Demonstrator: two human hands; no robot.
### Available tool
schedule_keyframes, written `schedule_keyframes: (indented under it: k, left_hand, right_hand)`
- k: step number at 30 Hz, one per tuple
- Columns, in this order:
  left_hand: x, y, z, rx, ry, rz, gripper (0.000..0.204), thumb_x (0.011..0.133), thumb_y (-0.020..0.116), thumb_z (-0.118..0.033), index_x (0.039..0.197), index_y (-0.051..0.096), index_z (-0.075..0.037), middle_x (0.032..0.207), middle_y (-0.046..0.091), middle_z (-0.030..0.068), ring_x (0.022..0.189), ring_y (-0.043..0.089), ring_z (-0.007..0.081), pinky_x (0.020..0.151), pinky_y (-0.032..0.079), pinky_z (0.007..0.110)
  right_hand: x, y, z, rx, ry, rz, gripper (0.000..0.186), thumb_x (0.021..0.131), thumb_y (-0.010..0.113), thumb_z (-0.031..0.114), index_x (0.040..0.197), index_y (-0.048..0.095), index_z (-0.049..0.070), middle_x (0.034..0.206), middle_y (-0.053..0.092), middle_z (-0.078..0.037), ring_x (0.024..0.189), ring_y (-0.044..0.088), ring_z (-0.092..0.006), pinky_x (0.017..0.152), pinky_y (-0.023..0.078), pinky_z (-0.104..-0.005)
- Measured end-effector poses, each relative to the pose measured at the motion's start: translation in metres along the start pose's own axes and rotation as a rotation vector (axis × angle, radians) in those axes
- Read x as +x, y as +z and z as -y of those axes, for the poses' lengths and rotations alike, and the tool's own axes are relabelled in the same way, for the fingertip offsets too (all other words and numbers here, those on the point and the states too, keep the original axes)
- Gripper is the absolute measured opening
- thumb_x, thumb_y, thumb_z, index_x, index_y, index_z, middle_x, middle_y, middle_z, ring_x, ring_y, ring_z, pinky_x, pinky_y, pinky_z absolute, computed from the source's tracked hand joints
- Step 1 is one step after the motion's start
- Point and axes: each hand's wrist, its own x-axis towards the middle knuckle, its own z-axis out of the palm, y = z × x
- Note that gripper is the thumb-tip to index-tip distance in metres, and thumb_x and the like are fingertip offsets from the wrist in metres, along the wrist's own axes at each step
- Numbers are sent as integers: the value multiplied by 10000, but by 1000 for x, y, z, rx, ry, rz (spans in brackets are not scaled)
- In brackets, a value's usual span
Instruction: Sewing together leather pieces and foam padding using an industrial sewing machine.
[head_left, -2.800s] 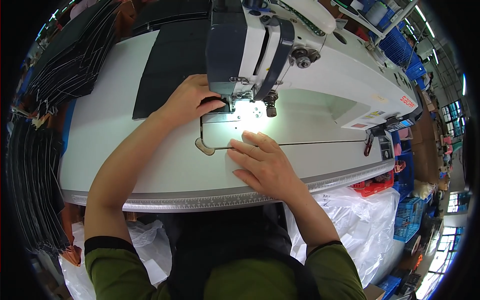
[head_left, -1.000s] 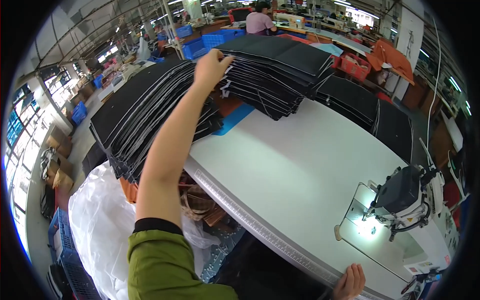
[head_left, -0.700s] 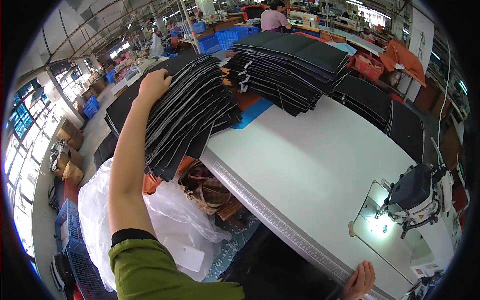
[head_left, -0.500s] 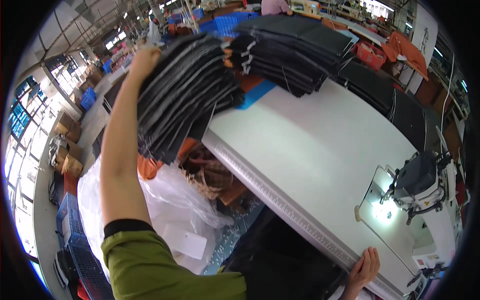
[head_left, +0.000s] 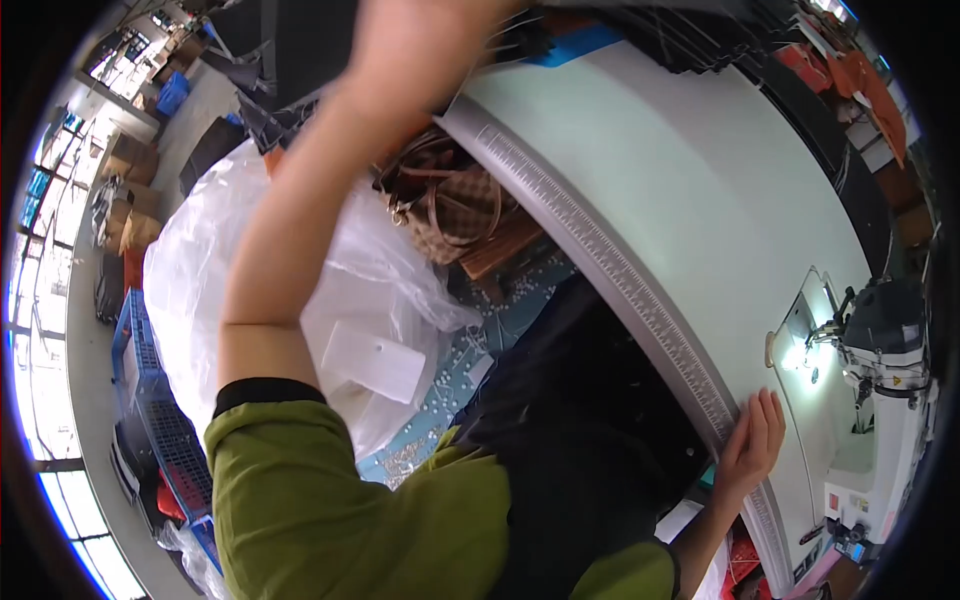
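My left hand (head_left: 425,50), smeared by motion, is up at the top edge beside black fabric pieces (head_left: 300,45). Its fingers and anything in them cannot be made out. My right hand (head_left: 757,440) lies with fingers stretched over the near edge of the white sewing table (head_left: 660,160), on the measuring scale (head_left: 625,265) that runs along it. It holds nothing visible. To its right stands a sewing machine (head_left: 885,340) with its lamp lit. More black pieces (head_left: 690,35) lie stacked at the table's far end, by a blue strip (head_left: 580,45).
A translucent plastic bag (head_left: 225,230) bulges at the left, a white card (head_left: 373,362) on it. Below the table sits a brown checkered handbag (head_left: 470,215) on a wooden surface. Blue crates (head_left: 170,440) stand at far left. Orange cloth (head_left: 870,90) hangs at far right.
My left hand has moved right from the outer side of the black stack, and the arm has bent across. The view has tilted downward. My right hand stays on the table edge.
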Motion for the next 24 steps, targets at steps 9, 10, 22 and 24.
schedule_keyframes:
  k: [9,10,22,24]
  left_hand:
    - [-149,-37,-193,-933,281,-14,209,899,621,-113,1082,626,-11,1091,687,109,953,709,277,787,555,338]
    - [-151,-51,-181,-1038,246,159,251,915,631,-123,1133,636,2,1177,695,133,1094,702,302,898,560,357]
    - [-481,-118,-41,-137,-149,1512,897,806,726,-93,1583,289,-199,1646,276,182,1538,213,422,1197,287,575]
    - [-495,-118,-49,-135,-92,1430,850,828,696,-85,1578,311,-195,1665,250,156,1539,216,403,1200,289,564]
  right_hand:
    - [78,47,89,-54,-431,180,457,899,643,10,1354,624,49,1482,556,-107,1385,503,-317,1137,405,-423]
    - [77,46,86,-61,-422,194,457,899,643,10,1354,624,49,1482,556,-107,1385,503,-317,1137,405,-423]
    - [87,63,70,86,-204,148,363,979,581,47,1329,671,75,1412,620,-83,1362,528,-289,1117,423,-398]
    - [83,60,63,58,-187,149,367,981,583,58,1338,664,75,1426,609,-84,1367,523,-291,1119,422,-402]
